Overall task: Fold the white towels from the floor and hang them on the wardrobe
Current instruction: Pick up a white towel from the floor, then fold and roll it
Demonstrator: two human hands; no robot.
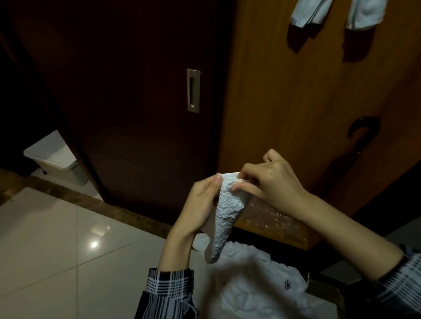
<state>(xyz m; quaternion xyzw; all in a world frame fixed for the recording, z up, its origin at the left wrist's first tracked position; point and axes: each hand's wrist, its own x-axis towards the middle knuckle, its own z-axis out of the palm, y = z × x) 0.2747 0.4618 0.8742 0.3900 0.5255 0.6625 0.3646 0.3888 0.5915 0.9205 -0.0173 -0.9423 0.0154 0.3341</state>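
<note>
The white towel (226,212) was held at its top edge, pinched by the left hand (202,204) and the right hand (270,180) alike. Its long axis hung downward from both grips, below the towels (337,1) already hung on the wardrobe (299,92).

**Who's where, by the wardrobe**

Towel (226,212) held up btwn both hands, left hand (202,204) on its left, right hand (270,180) on its right, in front of the wardrobe door (299,92). Two towels (337,1) hang high on that door. Sliding door (131,90) to the left, bin (56,161) behind its left edge. Cloth pile (256,287) below the hands, floor (49,243) to the left.
</note>
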